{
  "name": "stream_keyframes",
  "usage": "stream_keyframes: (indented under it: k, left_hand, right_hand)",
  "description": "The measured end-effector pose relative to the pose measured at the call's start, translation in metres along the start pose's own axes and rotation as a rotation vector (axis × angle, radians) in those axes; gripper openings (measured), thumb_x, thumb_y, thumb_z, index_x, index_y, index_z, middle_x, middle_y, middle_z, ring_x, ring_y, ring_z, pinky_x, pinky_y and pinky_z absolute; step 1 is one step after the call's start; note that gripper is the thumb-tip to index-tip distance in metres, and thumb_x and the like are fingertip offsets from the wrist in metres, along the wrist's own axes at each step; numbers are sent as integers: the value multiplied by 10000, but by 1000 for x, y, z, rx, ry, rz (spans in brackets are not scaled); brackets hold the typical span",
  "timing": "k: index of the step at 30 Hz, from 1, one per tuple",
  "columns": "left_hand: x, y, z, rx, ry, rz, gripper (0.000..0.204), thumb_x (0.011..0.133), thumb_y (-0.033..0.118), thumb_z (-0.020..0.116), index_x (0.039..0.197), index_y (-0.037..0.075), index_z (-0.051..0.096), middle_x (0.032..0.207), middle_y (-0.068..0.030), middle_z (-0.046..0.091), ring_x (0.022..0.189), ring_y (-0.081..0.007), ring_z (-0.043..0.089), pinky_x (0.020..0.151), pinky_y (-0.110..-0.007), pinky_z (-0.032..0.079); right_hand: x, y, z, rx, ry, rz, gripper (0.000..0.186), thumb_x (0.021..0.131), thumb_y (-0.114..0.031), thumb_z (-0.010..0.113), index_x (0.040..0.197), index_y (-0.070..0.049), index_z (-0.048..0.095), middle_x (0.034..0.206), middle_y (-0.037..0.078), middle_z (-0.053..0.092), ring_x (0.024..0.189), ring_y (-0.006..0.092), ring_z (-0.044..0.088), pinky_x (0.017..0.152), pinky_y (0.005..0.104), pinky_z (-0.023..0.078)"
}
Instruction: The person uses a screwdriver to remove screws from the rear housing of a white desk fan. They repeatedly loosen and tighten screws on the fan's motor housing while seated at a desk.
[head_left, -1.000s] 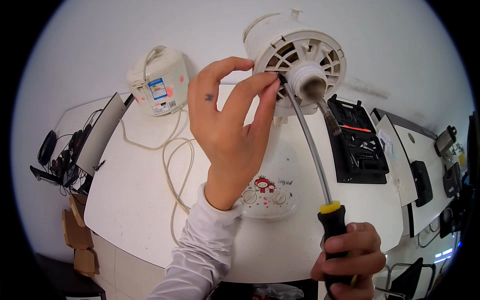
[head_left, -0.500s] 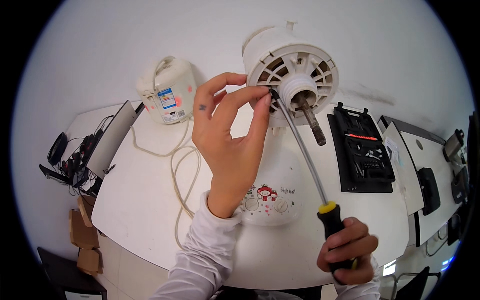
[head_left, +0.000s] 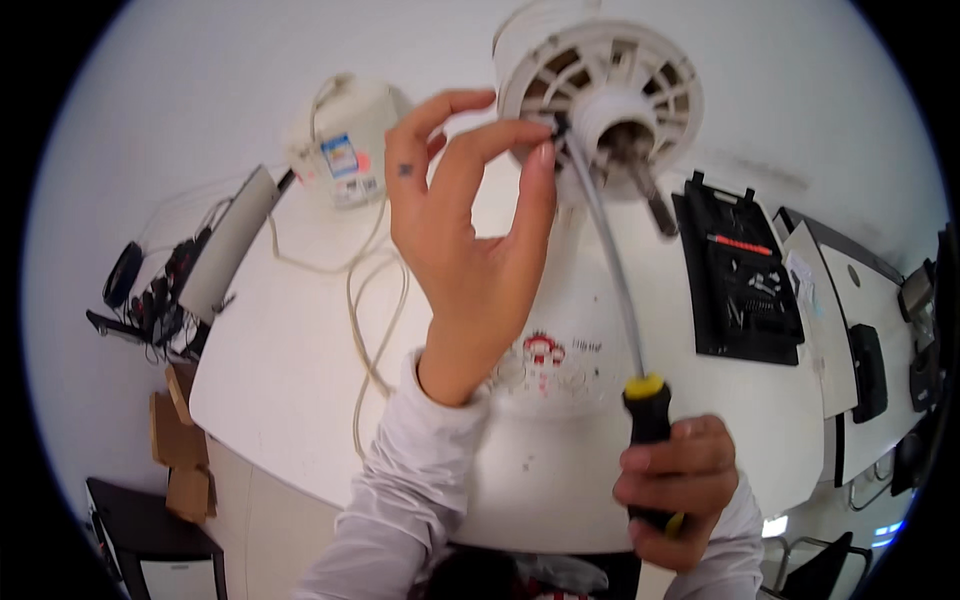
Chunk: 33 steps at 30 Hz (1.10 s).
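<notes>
A white electric fan stands on the table, its bare motor housing [head_left: 600, 100] tilted toward me with a metal shaft sticking out of the round collar. The fan's base [head_left: 540, 385] carries a red cartoon print and is blurred. My left hand [head_left: 470, 210] is raised beside the housing, thumb and index finger pinched at the dark tip of the screwdriver. What lies between those fingertips is too small to make out. My right hand [head_left: 682, 488] grips the black-and-yellow handle of the screwdriver [head_left: 608, 245], whose long shank slants up to the left fingertips.
An open black tool case [head_left: 745, 285] lies on the table's right side. At the back left stands a white rice cooker [head_left: 345, 145], its pale cord [head_left: 355, 320] looping over the white table [head_left: 300, 385]. Dark cables and cardboard boxes [head_left: 180, 450] are beyond the left edge.
The whole view has shifted, so the fan and table sit higher in the picture. Both hands keep their hold, and the screwdriver stands slightly more upright, its tip a little lower against the housing.
</notes>
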<state>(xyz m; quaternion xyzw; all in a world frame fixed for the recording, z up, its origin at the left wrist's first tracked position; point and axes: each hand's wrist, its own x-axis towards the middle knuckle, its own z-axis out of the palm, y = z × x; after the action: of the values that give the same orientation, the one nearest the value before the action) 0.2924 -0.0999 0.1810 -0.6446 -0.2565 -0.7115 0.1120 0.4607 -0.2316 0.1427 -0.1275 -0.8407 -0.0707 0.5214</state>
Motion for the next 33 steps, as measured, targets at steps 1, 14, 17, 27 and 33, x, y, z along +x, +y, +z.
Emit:
stream_keyframes:
  k: [1, 14, 17, 27, 33]
  left_hand:
    - [-4, 0, -4, -18, 7, -16, 125, 788, 14, 682, 910, 42, 674, 1084, -124, 578, 1073, -243, 522, 938, -351, 393]
    - [-124, 69, -150, -218, -180, -501, 141, 780, -85, 597, 899, -28, 647, 729, -82, 643, 643, -167, 578, 617, -252, 453]
    - [-160, 87, -197, -133, -298, -507, 151, 725, -115, 573, 837, -27, 622, 695, -80, 633, 589, -176, 573, 549, -264, 442]
    - [-329, 96, -228, -114, -1480, -536, 294, 855, 141, 566, 1130, 35, 565, 1067, -176, 601, 964, -335, 591, 829, -395, 478]
    - [-396, 92, -150, 39, -1801, -426, 342, 909, 175, 490, 1219, 38, 533, 1163, -183, 580, 1041, -332, 575, 904, -407, 460]
  right_hand:
    - [0, -4, 2, -20, 14, 65, 221, 670, -117, 615, 780, -261, 487, 886, -31, 630, 904, 171, 660, 853, 298, 455]
    - [-52, -21, -14, -227, -62, -173, 576, 748, 147, 622, 1078, -229, 336, 1049, 97, 486, 999, 365, 613, 924, 514, 494]
    - [-65, -68, -19, -340, -196, 264, 671, 667, 211, 641, 1037, -291, 394, 1062, 36, 485, 1047, 293, 592, 1002, 481, 433]
    - [-117, -10, 3, -435, 5, 202, 402, 785, 120, 592, 1013, -140, 387, 1031, 145, 539, 997, 394, 623, 898, 481, 518]
    - [-128, -5, 6, -390, 3, 252, 420, 757, 132, 604, 1009, -142, 410, 1032, 130, 553, 1047, 382, 610, 912, 464, 516]
